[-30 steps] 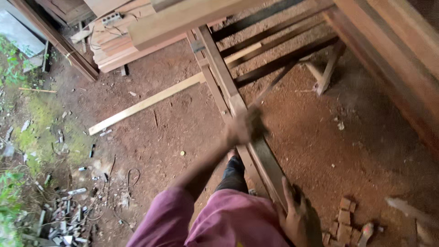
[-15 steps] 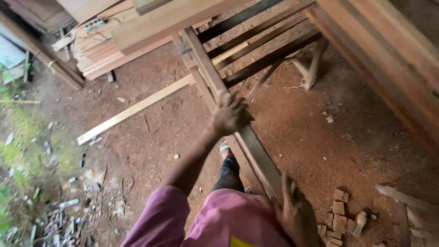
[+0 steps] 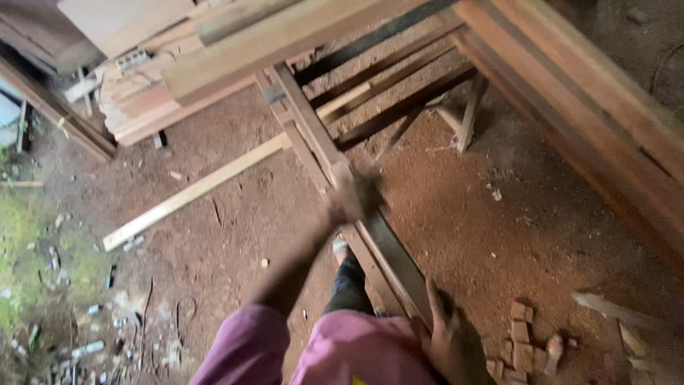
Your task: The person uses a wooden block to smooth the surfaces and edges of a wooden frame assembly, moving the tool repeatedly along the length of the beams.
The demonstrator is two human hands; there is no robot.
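Since the earlier frame, my left hand [image 3: 356, 196] had slid a little along the long wooden frame [image 3: 320, 146], fingers curled over its upper rail, though motion blur hid the grip's detail. My right hand [image 3: 456, 342] gripped the frame's near end. Below lay a pale loose plank [image 3: 192, 192] on the dirt floor [image 3: 499, 235].

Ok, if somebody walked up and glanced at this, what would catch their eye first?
Probably the long wooden beam running up the middle of the view over red sawdust-covered ground, with the left hand, blurred, on it partway up. The right hand rests on its near end by the purple trousers. After that, the pale loose plank lying to the left, and the small wood offcuts at lower right.
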